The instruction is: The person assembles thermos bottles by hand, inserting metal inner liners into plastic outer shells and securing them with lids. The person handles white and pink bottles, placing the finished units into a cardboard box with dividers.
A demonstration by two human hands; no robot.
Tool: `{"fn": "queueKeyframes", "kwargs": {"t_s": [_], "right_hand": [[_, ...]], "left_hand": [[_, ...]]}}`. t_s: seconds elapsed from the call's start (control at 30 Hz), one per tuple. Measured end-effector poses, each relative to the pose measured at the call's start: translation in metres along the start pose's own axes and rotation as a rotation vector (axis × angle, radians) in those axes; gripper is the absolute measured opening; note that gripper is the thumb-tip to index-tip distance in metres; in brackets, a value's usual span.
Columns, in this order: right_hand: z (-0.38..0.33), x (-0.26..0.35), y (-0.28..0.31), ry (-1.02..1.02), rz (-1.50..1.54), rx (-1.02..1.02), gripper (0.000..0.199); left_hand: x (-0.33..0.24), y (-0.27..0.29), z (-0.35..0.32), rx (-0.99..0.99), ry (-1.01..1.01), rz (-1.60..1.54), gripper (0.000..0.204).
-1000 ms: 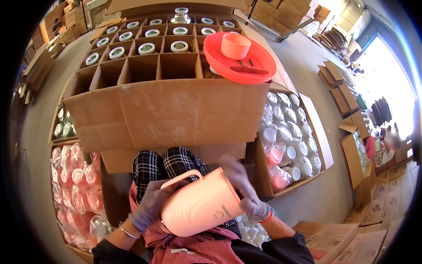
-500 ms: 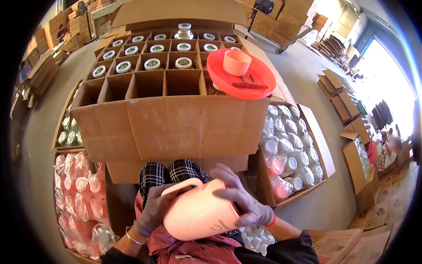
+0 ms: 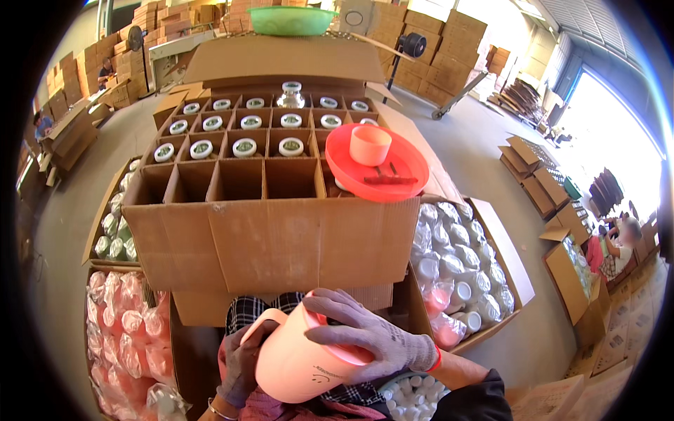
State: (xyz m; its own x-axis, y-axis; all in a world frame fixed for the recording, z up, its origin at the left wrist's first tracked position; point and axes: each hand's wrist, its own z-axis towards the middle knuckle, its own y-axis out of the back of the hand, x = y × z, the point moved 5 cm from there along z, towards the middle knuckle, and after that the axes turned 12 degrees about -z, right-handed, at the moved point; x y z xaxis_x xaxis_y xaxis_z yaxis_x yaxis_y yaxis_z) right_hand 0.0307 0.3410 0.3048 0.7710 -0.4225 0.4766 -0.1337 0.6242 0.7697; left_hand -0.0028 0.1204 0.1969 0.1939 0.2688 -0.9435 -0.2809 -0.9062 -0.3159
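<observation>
A pink plastic pitcher [image 3: 298, 361] with a looped handle is tilted over my lap, its mouth toward the right. My left hand [image 3: 240, 365], in a grey glove, is closed on its handle side; the handle and the body partly hide the fingers. My gloved right hand [image 3: 379, 337] lies over the mouth, fingers spread across the rim and gripping it. Whatever is inside the pitcher is hidden. Ahead stands a divided cardboard box [image 3: 281, 249] with white-lidded jars [image 3: 244, 146] in its far cells and vacant cells in its near row.
A red tray [image 3: 342, 167] on the box's right corner carries a pink cup [image 3: 370, 146] and a dark red tool [image 3: 390, 180]. Wrapped pink items [image 3: 133, 323] fill a left carton, wrapped bottles [image 3: 456, 259] a right one. White caps [image 3: 414, 398] sit beside my lap.
The view has tipped upward, bringing a green basin into sight at the back. My right hand has spread farther over the pitcher's mouth, and the pitcher has turned slightly more upright.
</observation>
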Motion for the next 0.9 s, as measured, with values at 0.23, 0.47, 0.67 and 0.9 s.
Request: {"fn": "queueKeyframes", "kwargs": {"t_s": [0.23, 0.47, 0.67, 0.9], "right_hand": [[0.05, -0.104, 0.111, -0.366, -0.293, -0.337, 0.067], [0.051, -0.296, 0.172, -0.862, -0.512, -0.327, 0.066], [0.071, -0.245, 0.179, -0.937, -0.459, -0.461, 0.06], [0.07, -0.234, 0.168, -0.871, -0.28, -0.222, 0.075]], "left_hand": [[-0.065, 0.023, 0.008, -0.275, -0.335, 0.13, 0.035], [-0.021, 0.023, 0.036, -0.094, -0.319, -0.698, 0.044], [-0.007, 0.042, 0.025, -0.172, -0.501, 0.045, 0.042], [-0.013, 0.042, 0.034, -0.214, -0.417, -0.154, 0.035]]}}
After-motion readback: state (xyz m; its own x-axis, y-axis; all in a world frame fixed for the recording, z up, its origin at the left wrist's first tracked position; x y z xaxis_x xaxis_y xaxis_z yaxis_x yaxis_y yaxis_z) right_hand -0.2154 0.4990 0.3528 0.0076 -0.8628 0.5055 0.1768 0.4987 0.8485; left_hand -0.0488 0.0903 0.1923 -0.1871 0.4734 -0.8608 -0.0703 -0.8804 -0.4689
